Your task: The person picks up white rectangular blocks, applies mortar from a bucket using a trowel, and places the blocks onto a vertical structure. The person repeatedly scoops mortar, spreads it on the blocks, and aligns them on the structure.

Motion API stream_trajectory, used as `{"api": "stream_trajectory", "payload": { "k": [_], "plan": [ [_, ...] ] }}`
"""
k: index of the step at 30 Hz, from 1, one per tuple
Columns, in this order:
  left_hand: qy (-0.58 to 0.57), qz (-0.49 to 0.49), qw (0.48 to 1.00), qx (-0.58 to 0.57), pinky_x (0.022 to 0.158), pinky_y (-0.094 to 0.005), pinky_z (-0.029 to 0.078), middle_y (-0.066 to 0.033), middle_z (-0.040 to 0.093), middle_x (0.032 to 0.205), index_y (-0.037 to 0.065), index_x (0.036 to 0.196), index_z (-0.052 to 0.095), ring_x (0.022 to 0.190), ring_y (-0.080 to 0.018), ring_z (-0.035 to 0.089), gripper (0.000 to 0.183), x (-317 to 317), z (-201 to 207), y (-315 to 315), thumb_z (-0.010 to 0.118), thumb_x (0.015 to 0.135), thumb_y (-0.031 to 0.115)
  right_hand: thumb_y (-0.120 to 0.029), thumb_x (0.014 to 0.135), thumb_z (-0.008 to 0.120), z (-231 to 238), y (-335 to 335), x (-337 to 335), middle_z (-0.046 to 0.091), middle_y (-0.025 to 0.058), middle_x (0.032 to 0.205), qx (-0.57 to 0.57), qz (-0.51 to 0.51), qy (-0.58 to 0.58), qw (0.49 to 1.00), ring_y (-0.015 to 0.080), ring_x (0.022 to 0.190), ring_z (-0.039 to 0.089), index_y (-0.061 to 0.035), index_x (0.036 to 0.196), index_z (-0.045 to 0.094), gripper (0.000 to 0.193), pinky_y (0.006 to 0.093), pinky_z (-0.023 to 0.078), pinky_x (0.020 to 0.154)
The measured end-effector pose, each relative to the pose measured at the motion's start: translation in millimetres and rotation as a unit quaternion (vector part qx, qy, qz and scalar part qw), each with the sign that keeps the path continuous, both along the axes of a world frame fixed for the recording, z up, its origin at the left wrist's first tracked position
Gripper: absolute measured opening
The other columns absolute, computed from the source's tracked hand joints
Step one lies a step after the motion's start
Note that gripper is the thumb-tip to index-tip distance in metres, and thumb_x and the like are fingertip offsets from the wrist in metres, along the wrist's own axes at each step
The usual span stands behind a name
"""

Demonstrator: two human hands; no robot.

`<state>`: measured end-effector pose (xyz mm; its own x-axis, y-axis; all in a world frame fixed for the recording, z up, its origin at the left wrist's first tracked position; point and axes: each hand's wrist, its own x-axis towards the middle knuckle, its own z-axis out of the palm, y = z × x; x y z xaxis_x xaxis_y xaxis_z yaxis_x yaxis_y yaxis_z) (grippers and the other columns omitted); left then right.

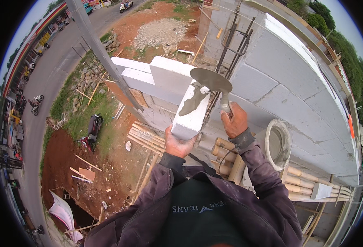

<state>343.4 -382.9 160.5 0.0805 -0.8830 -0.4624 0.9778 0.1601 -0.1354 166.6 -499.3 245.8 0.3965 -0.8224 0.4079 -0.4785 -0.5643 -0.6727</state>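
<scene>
A white lightweight concrete block (pixel 189 122) rests in my left hand (pixel 179 144), which is closed round its near end from below. Grey wet mortar (pixel 192 103) lies in an uneven patch on the block's upper face. My right hand (pixel 235 120) grips the handle of a trowel (pixel 211 79), whose broad, rounded blade is coated with mortar and reaches over the block's far end. Beyond the block stands a low wall of white blocks (pixel 172 73). The fingers under the block are partly hidden.
A mortar-crusted bucket (pixel 278 144) stands right of my right arm. Steel rebar (pixel 230 45) rises beside the taller block wall (pixel 288 82). Bamboo poles (pixel 226 154) lie below my hands. A metal post (pixel 103 53) stands left; far below are soil and a parked motorbike (pixel 94 131).
</scene>
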Motion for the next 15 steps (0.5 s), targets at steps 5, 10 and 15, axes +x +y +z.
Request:
{"api": "stream_trajectory", "payload": {
  "k": [5,10,15],
  "plan": [
    [0.012,0.121,0.993,0.008,0.105,-0.0585,0.04,-0.014,0.052,0.136,0.01,0.134,0.051,0.124,-0.0369,0.05,0.054,37,24,-6,0.051,0.089,0.039,-0.006,0.076,0.074,-12,17,71,0.058,0.0144,0.08,-0.065,0.101,-0.087,0.989,0.0286,0.065,0.056,0.0028,0.099,0.061,0.028,0.0364,0.046,0.06],
    [0.007,0.227,0.973,0.048,0.106,-0.0524,0.041,-0.0122,0.061,0.125,0.009,0.123,0.06,0.119,-0.0337,0.055,0.042,76,58,3,0.039,0.097,0.035,-0.003,0.074,0.077,-36,17,141,0.061,0.0166,0.093,-0.08,0.158,-0.105,0.979,0.0306,0.077,0.064,0.0027,0.104,0.062,0.034,0.0367,0.051,0.065],
    [0.011,0.314,0.948,0.05,0.107,-0.0521,0.039,-0.0107,0.059,0.127,0.009,0.124,0.059,0.121,-0.032,0.054,0.042,112,64,24,0.041,0.097,0.036,0.001,0.074,0.076,-65,18,168,0.062,0.0158,0.1,-0.127,0.227,-0.119,0.958,0.0293,0.082,0.065,0.0013,0.108,0.064,0.036,0.035,0.054,0.066]
  ]
}}
